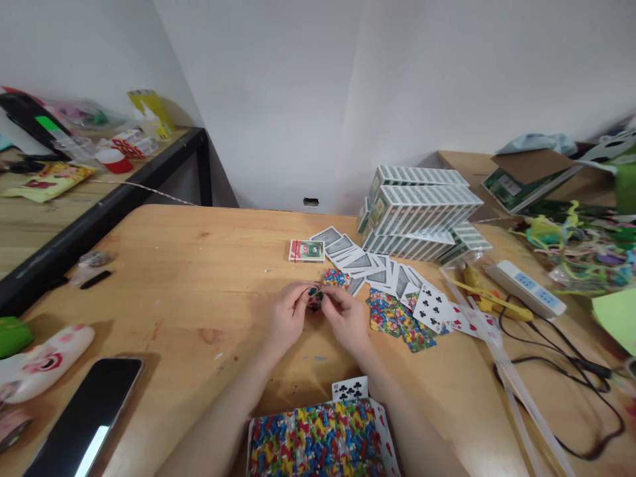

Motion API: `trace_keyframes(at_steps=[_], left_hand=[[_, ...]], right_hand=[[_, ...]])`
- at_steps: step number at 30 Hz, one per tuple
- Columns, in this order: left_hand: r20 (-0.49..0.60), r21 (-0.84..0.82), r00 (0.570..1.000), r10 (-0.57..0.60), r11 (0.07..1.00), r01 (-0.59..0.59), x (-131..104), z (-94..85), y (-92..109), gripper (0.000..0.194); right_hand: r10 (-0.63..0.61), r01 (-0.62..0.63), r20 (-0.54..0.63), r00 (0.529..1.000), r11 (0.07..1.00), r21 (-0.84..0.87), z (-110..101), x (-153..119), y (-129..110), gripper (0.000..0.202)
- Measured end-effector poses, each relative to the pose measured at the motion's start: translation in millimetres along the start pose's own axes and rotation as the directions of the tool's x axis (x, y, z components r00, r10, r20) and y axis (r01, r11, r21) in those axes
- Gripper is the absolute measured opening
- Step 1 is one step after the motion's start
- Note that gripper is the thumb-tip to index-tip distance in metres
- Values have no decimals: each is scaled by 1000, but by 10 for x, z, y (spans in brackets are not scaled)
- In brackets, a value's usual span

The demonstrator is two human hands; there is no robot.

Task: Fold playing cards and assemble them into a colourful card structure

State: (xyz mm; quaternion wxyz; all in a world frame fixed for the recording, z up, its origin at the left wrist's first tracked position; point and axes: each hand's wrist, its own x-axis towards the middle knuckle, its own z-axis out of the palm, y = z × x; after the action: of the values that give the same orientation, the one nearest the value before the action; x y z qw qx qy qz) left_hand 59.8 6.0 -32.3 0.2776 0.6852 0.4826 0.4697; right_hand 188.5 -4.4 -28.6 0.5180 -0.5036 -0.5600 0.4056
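Note:
My left hand (287,317) and my right hand (348,322) meet over the middle of the table. Both are closed, thumbs and fingertips pinching a small dark piece with coloured patches (315,303); it looks like a folded card, but the fingers hide most of it. Just beyond them lies a colourful patterned card (336,278). Face-down grey-backed playing cards (362,262) fan out to the right. Nearer my body, between my forearms, sits a panel of joined colourful cards (318,440), with a ten of clubs (350,389) at its far edge.
A card box (307,251) lies beyond my hands. Stacked card cartons (422,209) stand at the back right. A yellow glue gun (497,301), a power strip (527,289) and black cable occupy the right side. A phone (87,417) and a white squishy toy (52,361) lie left.

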Motion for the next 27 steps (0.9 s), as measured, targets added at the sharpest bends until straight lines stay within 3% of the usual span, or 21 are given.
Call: trace_keyframes(at_steps=[11,14,20,27], left_hand=[[-2,-40,996,-91,995,90,-25,34,-18,23],[-3,-67,992,-125,990,125,-20,40,-22,23],[-33,-140,984,-176,976,170,-1,37,-7,23],[24,-135,994,-105,985,107,-4,15,-7,24]], right_hand=[[188,-211,113,976,945,250,47,-10,63,17],[192,-212,108,975,953,217,40,-14,49,20],[32,-34,25,999,996,88,32,9,72,23],[56,-63,-81,995,995,-79,67,15,64,19]])
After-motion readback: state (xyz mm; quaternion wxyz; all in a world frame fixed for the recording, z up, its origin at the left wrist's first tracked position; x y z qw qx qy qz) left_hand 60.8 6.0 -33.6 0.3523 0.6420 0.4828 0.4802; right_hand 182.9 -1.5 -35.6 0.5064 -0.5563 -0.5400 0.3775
